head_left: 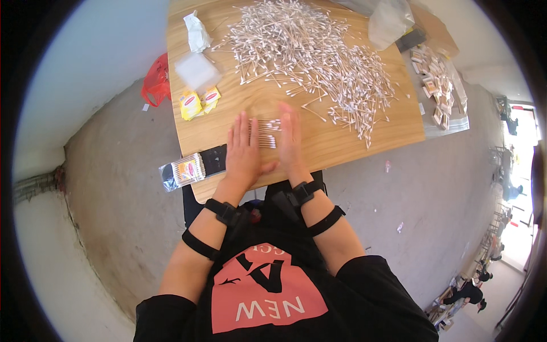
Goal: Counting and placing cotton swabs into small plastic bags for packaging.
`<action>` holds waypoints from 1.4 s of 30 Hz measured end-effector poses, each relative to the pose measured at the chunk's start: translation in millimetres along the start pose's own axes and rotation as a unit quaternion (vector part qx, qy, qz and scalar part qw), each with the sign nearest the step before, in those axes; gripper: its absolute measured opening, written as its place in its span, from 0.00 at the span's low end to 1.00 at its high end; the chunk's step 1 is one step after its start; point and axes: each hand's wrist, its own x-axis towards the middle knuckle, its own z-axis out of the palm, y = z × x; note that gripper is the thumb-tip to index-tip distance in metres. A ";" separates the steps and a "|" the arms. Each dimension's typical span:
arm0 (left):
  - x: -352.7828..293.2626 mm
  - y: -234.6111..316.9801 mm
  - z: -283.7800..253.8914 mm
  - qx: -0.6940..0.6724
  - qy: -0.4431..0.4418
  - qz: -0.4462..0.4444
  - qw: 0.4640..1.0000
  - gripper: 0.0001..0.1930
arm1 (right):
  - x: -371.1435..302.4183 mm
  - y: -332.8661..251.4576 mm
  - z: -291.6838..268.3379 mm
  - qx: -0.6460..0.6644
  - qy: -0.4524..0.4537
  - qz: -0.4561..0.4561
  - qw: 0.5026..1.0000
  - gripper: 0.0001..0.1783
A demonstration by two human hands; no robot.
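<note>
On each forearm, nearest to me, I see black straps point(199, 245). The left hand point(243, 151) lies flat on the table point(319, 142), and its fingers are straight and close together, with the thumb apart. This grip pinches nothing; it covers the left ends of my landmark, a short row of cotton swabs point(268, 134). The right hand point(291, 142) is just at the right of the row, and its grip is also straight and not pinching. It is a little blurred, so I cannot tell if it touches the white tips.

To the left of the row and nearer to the body, a black strip point(215, 159) goes partly under the left hand. At its outer end is a clear packet of swabs point(185, 171) with a yellow label. Farther than the row, on its left, I find yellow cards point(191, 105), then clear plastic sleeves point(198, 72) and a white crumpled wrapper point(196, 32). A big loose heap of cotton swabs point(296, 45) spreads beyond the row and to its right. Far right of the row are many small swab bundles point(437, 85).
</note>
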 end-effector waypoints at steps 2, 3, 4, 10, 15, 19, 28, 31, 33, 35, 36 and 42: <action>-3.1 3.7 2.9 0.018 -0.028 0.025 0.999 0.58 | -3.8 -0.6 10.7 0.051 -0.009 0.017 0.999 0.23; -5.3 4.4 3.7 0.018 -0.028 0.024 0.999 0.58 | -5.3 0.5 12.2 0.100 -0.016 0.035 0.994 0.23; -8.2 5.4 4.5 0.024 -0.025 0.024 0.999 0.58 | -6.2 1.4 10.1 0.100 -0.016 0.035 0.994 0.23; -16.5 5.3 -2.5 0.010 -0.007 0.020 1.000 0.58 | -12.1 -0.2 -1.8 0.225 0.000 0.102 0.969 0.30; -17.2 7.6 -2.1 0.039 -0.034 0.022 0.998 0.59 | -15.4 2.1 9.5 0.154 -0.022 0.081 0.985 0.31; -13.1 11.3 -6.5 0.043 -0.065 -0.006 0.997 0.61 | -13.9 -3.7 17.1 0.152 0.018 0.073 0.986 0.26; -17.9 12.3 4.5 0.032 -0.056 0.004 0.998 0.62 | -16.3 -1.7 20.1 0.066 0.010 0.040 0.997 0.25; -15.4 11.7 -1.5 0.021 -0.060 -0.007 0.998 0.63 | -12.2 -6.0 20.5 0.135 0.020 0.065 0.989 0.25; -14.3 10.8 -6.1 0.008 -0.070 -0.014 0.997 0.64 | -14.4 -6.4 16.2 0.187 0.060 0.091 0.976 0.24; -11.3 5.8 -9.1 -0.002 -0.038 -0.038 0.999 0.64 | -13.7 -6.3 11.6 0.153 0.037 0.086 0.984 0.26; -10.6 3.0 -7.5 -0.002 -0.040 -0.039 0.998 0.64 | -14.1 -6.3 10.6 0.121 0.014 0.080 0.989 0.28; -16.6 3.4 -3.0 0.000 -0.050 0.003 0.999 0.64 | -14.2 -8.0 25.9 0.102 0.013 0.048 0.994 0.24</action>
